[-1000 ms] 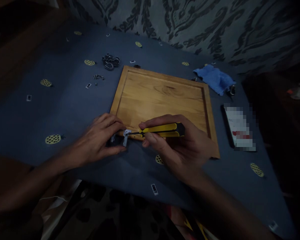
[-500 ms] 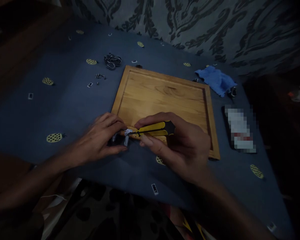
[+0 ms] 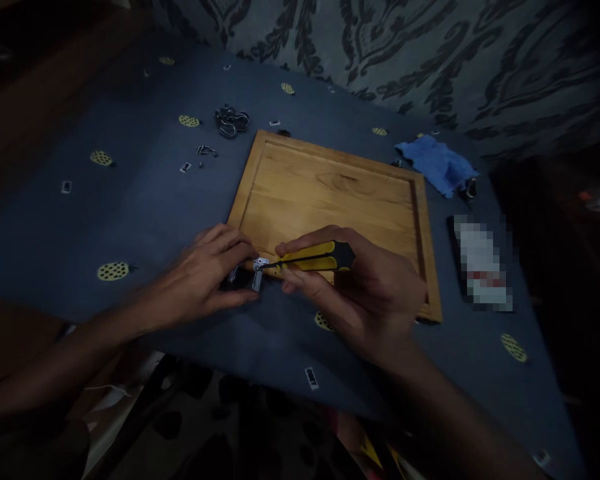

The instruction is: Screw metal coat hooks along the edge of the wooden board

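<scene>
My right hand (image 3: 360, 290) is closed round a yellow and black screwdriver (image 3: 315, 256) that lies level and points left. Its tip meets a small metal bracket (image 3: 257, 272) at the near left corner of a wooden tray (image 3: 330, 193). My left hand (image 3: 203, 280) pinches that bracket with fingers and thumb, pressing it against the tray's edge on the blue patterned tablecloth (image 3: 130, 220).
A bunch of metal hooks (image 3: 231, 121) and a few small screws (image 3: 205, 151) lie beyond the tray's left corner. A crumpled blue cloth (image 3: 437, 165) sits at the far right, a flat dark object (image 3: 480, 263) to the tray's right. The table's near edge runs below my hands.
My right hand has slid along the screwdriver handle and covers more of it than a second ago. The view has shifted slightly. The left hand stays on the bracket.
</scene>
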